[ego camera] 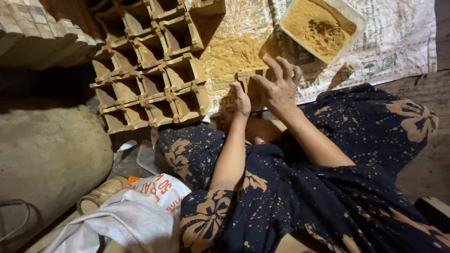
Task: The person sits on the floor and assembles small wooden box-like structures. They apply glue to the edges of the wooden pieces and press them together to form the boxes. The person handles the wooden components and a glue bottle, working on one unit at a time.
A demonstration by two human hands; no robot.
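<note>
My left hand (241,99) and my right hand (279,84) rest on a small brown clay box mould (251,84) that sits on a powder-dusted woven sheet (398,42). The right hand lies over its top with fingers spread; the left hand grips its near left side. Most of the mould is hidden under my hands. Just beyond, a white rectangular tub (323,28) holds yellow-brown powder. Loose powder (232,54) is spread on the sheet beside the mould.
Rows of several open clay boxes (154,70) stand to the left. A large grey mound (51,154) fills the lower left. White woven sacks (136,215) and a small jar (101,194) lie near my knee. My dark flowered garment (328,187) covers my lap.
</note>
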